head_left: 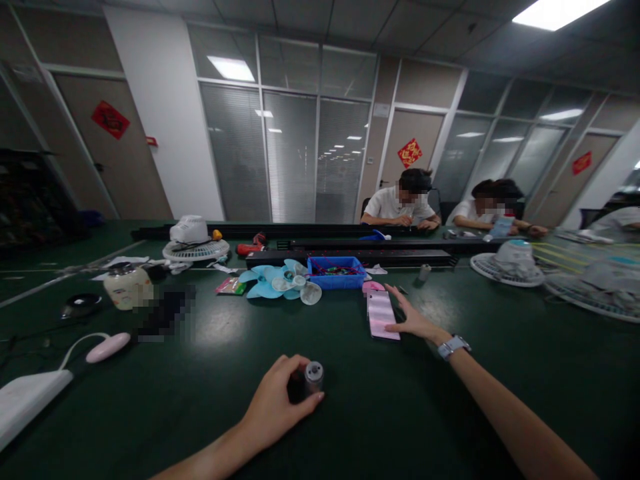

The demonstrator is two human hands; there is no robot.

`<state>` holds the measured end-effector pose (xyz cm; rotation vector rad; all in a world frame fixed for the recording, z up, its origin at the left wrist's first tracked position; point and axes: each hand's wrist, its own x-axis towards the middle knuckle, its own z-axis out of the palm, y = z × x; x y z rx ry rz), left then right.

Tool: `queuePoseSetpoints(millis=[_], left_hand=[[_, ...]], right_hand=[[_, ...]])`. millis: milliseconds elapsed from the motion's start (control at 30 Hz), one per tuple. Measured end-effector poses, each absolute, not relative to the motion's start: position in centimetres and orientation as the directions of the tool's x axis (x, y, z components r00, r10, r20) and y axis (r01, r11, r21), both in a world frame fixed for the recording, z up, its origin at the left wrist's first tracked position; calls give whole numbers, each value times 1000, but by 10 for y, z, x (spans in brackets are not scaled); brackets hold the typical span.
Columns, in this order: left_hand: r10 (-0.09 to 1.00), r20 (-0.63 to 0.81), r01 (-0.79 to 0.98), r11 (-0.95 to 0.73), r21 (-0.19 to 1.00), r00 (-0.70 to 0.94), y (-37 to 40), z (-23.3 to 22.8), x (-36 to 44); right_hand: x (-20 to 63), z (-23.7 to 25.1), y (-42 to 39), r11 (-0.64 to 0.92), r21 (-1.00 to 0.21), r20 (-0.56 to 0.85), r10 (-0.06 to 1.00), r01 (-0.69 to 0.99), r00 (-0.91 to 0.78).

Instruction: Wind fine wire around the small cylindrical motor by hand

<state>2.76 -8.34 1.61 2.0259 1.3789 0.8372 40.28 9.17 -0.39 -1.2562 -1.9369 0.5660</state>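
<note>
My left hand [277, 400] rests on the dark green table [210, 407] near its front edge, fingers curled around a small dark cylinder with a silver cap, a fan motor [311, 377]. My right hand [415, 319], with a watch on its wrist, reaches forward with fingers spread. Its thumb and fingers touch the right edge of a pink phone [382, 314] lying flat on the table. Just beyond lie light blue fan blades [270, 280] and a blue parts bin [336, 272].
A cream jar [125, 285], a black mouse [80, 305], a pink oval device [107, 347] and a white box [27, 397] sit at left. White fan grilles [196, 248] [507, 267] lie further back. Two people sit across the table behind black rails [350, 257].
</note>
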Motion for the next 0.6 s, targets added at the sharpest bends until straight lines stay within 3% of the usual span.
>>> queuePoseSetpoints(millis=[267,600], left_hand=[[942,192,607,-325,726,275,-84,17,28],[943,197,616,-325,718,268,-84,18,29]], right_hand=[[399,2,86,384,-741,255,920,552,-298],[368,11,88,342,-839,385,923,422,19]])
